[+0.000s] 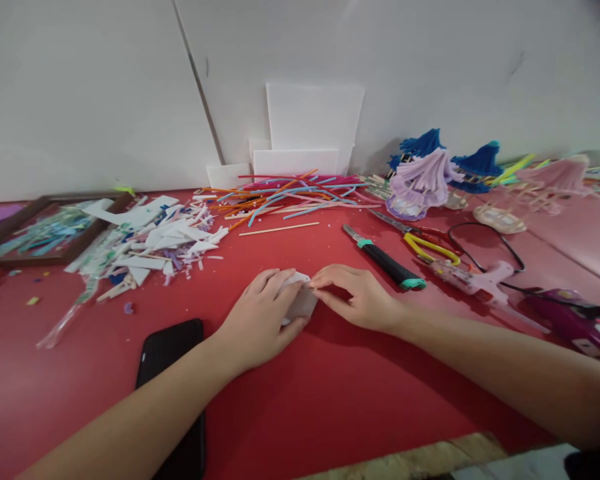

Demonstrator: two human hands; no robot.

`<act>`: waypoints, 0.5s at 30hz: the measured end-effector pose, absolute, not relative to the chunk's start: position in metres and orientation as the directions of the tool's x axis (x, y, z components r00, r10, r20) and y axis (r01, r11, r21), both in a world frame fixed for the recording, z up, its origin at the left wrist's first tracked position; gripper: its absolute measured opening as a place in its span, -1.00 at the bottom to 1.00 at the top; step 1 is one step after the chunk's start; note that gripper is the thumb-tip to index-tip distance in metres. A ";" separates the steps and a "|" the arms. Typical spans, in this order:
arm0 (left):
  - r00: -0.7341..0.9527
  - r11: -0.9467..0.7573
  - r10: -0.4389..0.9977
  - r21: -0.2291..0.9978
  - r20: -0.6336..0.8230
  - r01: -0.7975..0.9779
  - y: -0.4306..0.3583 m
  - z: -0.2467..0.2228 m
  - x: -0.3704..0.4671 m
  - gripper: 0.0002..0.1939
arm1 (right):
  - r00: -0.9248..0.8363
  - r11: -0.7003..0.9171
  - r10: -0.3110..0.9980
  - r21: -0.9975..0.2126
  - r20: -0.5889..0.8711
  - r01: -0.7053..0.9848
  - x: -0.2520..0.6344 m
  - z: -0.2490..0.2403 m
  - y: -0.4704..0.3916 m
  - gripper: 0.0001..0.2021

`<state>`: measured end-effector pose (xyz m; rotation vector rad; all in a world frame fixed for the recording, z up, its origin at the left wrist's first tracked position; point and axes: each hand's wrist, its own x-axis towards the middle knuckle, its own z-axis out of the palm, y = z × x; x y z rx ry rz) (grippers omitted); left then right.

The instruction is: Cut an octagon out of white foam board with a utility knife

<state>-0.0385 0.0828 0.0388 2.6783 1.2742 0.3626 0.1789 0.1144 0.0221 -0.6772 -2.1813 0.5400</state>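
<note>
My left hand (260,317) lies flat over a small white foam piece (303,303) on the red table (330,393), pressing it down. My right hand (357,293) meets it from the right, fingertips pinching the piece's upper edge. Most of the piece is hidden under my fingers. A craft knife (385,259) with a black handle and teal bands lies just beyond my right hand.
A black phone (167,353) lies under my left forearm. White foam scraps (150,243) pile at left beside a wooden frame (45,230). Coloured sticks (290,193), yellow-handled scissors (423,243), a pink glue gun (480,280), yarn dolls (425,177) and white boards (310,130) crowd the back and right.
</note>
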 end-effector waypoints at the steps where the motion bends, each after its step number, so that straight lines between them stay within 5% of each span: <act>1: 0.609 -0.625 0.780 0.235 0.145 0.744 0.082 0.039 -0.038 -0.52 | -0.555 0.769 0.619 -0.570 0.555 0.288 0.179 0.022 0.114 -0.90; 15: 0.613 -0.628 0.777 0.253 0.145 0.736 0.081 0.039 -0.037 -0.53 | -0.532 0.775 0.618 -0.565 0.579 0.285 0.182 0.022 0.114 -0.94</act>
